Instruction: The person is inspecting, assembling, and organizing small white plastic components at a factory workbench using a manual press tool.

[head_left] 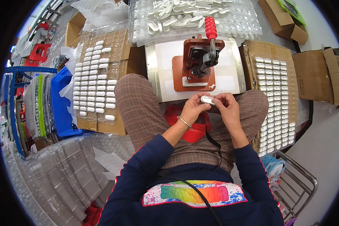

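Between the fingertips of both hands is a small white oval plastic casing (206,99), with a dark grey patch at its right end. My left hand (193,108) pinches it from the left, and my right hand (229,108) has thumb and fingers closed at its right end. Both hands are above my lap, just nearer than the brown-red hand press (194,84). The press has a black mechanism and a red ribbed lever handle (211,28) standing upright. A pale oblong fixture (196,81) sits on its base.
A white-topped work board (161,75) carries the press. Left, a clear tray (118,43) on cardboard holds rows of white casings; a similar tray (289,81) stands right. Beyond, loose white parts (184,15) lie heaped on clear trays. A blue bin (62,105) stands far left.
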The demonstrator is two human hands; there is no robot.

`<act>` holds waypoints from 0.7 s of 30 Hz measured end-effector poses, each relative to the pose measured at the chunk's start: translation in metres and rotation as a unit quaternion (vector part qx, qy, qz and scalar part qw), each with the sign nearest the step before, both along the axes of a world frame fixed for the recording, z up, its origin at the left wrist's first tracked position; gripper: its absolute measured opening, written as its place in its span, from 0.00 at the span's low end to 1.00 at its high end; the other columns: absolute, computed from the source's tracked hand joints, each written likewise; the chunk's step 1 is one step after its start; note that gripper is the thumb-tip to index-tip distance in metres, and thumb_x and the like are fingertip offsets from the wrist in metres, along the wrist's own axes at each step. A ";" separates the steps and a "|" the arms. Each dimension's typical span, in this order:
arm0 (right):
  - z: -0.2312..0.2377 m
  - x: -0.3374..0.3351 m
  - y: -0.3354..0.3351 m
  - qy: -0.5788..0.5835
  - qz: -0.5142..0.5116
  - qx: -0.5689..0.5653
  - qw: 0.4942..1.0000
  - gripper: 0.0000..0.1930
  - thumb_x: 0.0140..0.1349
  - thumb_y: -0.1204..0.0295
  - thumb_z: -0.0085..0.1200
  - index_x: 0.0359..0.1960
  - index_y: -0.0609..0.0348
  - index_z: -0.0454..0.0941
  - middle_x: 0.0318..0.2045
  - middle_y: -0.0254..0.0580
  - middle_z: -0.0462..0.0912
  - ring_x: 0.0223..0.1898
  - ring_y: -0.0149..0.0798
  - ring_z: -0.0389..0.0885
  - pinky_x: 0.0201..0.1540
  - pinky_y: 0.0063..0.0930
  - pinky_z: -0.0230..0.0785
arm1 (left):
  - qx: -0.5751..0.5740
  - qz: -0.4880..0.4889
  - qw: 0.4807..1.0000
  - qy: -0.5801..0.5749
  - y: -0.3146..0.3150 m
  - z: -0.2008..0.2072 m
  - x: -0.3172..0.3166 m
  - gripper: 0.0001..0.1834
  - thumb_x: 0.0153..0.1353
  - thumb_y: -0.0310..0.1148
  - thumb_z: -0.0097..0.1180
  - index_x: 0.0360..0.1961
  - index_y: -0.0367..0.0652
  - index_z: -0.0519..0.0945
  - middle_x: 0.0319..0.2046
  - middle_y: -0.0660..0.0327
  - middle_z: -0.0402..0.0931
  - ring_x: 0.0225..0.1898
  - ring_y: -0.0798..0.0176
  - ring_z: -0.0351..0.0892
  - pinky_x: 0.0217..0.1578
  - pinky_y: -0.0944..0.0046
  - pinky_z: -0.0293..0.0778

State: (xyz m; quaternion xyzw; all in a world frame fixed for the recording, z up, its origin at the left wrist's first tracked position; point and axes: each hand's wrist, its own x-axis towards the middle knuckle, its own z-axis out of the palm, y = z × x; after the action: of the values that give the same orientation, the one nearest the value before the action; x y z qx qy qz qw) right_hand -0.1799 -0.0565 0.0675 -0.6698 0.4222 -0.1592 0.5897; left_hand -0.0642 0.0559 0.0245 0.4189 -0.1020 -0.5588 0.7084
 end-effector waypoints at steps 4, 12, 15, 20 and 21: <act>0.007 -0.001 0.000 -0.047 0.041 -0.058 0.996 0.06 0.58 0.76 0.60 0.35 0.64 0.78 0.35 0.35 0.75 0.32 0.27 0.76 0.36 0.20 0.71 | 0.015 0.021 0.997 0.068 0.000 0.009 0.003 0.20 0.61 0.21 0.54 0.55 0.40 0.69 0.50 0.56 0.75 0.48 0.68 0.77 0.48 0.71 0.78; 0.022 -0.005 -0.005 -0.023 0.114 -0.173 0.978 0.06 0.57 0.77 0.59 0.35 0.64 0.79 0.37 0.39 0.75 0.38 0.34 0.77 0.40 0.24 0.71 | 0.020 0.004 0.995 0.096 0.001 0.014 0.006 0.17 0.69 0.33 0.48 0.55 0.39 0.71 0.48 0.55 0.76 0.46 0.64 0.80 0.46 0.67 0.80; 0.028 -0.006 -0.006 -0.031 0.134 -0.208 0.968 0.05 0.57 0.78 0.58 0.35 0.64 0.79 0.38 0.40 0.75 0.38 0.36 0.78 0.40 0.25 0.72 | 0.024 -0.005 0.992 0.122 0.001 0.015 0.006 0.19 0.71 0.38 0.43 0.55 0.36 0.71 0.47 0.54 0.77 0.45 0.62 0.81 0.45 0.66 0.81; 0.029 -0.011 -0.009 -0.031 0.166 -0.242 0.955 0.04 0.57 0.78 0.58 0.34 0.64 0.78 0.38 0.41 0.75 0.37 0.38 0.79 0.38 0.26 0.72 | 0.034 -0.022 0.990 0.132 0.002 0.012 0.008 0.19 0.72 0.38 0.42 0.54 0.34 0.72 0.45 0.52 0.77 0.44 0.60 0.82 0.44 0.65 0.81; 0.030 -0.011 -0.009 -0.029 0.178 -0.241 0.954 0.04 0.57 0.78 0.58 0.34 0.64 0.78 0.38 0.41 0.75 0.37 0.39 0.79 0.38 0.27 0.72 | 0.042 -0.029 0.990 0.131 0.003 0.012 0.008 0.19 0.72 0.37 0.42 0.54 0.32 0.72 0.46 0.51 0.77 0.44 0.60 0.82 0.44 0.65 0.81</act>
State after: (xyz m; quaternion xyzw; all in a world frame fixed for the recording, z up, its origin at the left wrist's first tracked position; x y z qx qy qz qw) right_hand -0.1909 -0.0657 0.0974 -0.8513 0.2284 -0.1682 0.4414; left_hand -0.0563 0.0584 0.0363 0.3684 0.0031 -0.6332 0.6806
